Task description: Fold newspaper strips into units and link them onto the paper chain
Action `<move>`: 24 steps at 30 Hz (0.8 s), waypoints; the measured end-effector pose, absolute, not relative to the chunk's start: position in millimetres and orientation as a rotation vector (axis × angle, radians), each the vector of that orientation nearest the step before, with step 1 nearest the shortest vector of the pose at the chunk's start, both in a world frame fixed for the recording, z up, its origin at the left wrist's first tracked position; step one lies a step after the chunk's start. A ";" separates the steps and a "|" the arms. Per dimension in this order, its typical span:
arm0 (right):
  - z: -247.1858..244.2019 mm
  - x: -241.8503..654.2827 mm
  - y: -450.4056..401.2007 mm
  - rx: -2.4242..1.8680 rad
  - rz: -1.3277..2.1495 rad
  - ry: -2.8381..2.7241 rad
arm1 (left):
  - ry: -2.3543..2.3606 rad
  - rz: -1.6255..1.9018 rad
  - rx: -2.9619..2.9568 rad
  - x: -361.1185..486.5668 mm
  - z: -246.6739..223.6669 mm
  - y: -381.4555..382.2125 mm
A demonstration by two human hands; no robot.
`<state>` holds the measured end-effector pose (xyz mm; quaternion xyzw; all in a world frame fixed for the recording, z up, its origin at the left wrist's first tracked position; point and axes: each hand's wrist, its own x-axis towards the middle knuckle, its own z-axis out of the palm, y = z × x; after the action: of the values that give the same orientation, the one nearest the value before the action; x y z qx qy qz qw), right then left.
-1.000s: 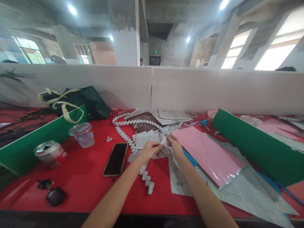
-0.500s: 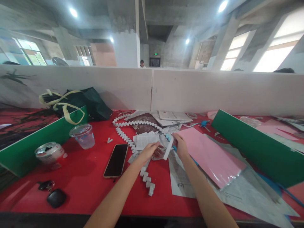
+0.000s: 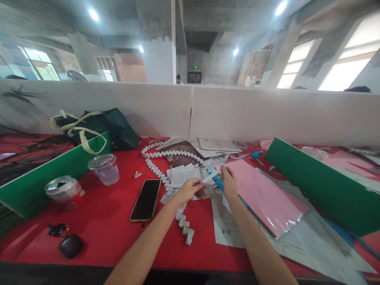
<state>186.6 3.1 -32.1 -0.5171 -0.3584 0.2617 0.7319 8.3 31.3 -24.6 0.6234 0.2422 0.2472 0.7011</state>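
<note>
A narrow white paper strip (image 3: 211, 176) stretches between my hands over the red table. My left hand (image 3: 191, 188) pinches its lower left end. The other end is between the closed fingertips of my right hand (image 3: 228, 180). Around and left of my hands, a long zigzag chain of folded paper (image 3: 154, 169) curves over the table; its near end lies below my left hand. Small printed paper sheets (image 3: 181, 176) lie just behind my left hand. A pink sheet in a clear sleeve (image 3: 267, 198) is right of my right hand.
A black phone (image 3: 145, 200), an open can (image 3: 64, 190), a lidded plastic cup (image 3: 104, 169) and keys with a black fob (image 3: 71, 245) stand or lie at left. Green dividers (image 3: 320, 186) flank the space. Behind are a dark green bag (image 3: 118, 128) and a white partition (image 3: 252, 114).
The strip has gone from steeply slanted to flatter, and my left fingers now grip its lower end. My right hand has turned slightly.
</note>
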 end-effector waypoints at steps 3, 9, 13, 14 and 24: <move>-32.0 194.5 2.4 -1.095 0.518 -0.696 | 0.552 0.550 1.389 7.6 -24.5 32.3; -25.8 190.1 0.9 -1.074 0.567 -0.728 | 0.669 0.621 1.347 4.5 -19.4 31.8; -25.1 175.0 1.0 -1.098 0.707 -0.883 | 0.647 0.604 1.351 4.7 -20.2 31.2; -25.8 170.6 0.9 -1.106 0.741 -0.923 | 0.607 0.571 1.372 4.9 -20.7 30.9; -33.1 153.3 0.9 -1.139 0.825 -1.029 | 0.404 0.525 1.364 1.5 -11.8 25.0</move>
<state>153.3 0.9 -33.1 -0.5002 -0.4520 0.3624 0.6436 1.5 25.0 -11.8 0.6185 0.1830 0.2380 0.7261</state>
